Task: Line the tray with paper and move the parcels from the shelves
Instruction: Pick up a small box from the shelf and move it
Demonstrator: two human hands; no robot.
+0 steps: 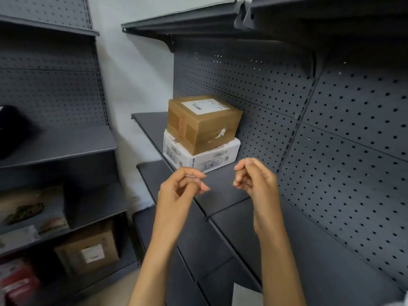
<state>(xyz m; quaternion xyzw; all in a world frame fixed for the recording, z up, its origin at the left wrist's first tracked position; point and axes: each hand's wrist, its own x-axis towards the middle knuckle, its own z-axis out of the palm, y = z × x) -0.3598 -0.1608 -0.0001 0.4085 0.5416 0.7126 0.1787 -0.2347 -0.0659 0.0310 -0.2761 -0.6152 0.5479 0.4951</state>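
A brown cardboard parcel (pixel 204 123) with a white label sits on top of a flat white box (pixel 199 156), both at the back of a dark grey shelf (pixel 220 191). My left hand (pixel 181 191) and my right hand (pixel 254 180) hover side by side just in front of the white box, above the shelf. Both hands hold nothing, with the fingers loosely curled and apart. Neither hand touches a parcel. No tray or paper is in view.
A perforated grey back panel (pixel 331 140) rises behind the shelf, with another shelf (pixel 187 23) overhead. The left rack holds a black object (pixel 11 131), a brown box (pixel 88 250) low down and red packets (pixel 17 281). A lower shelf tier (pixel 154 173) juts out below.
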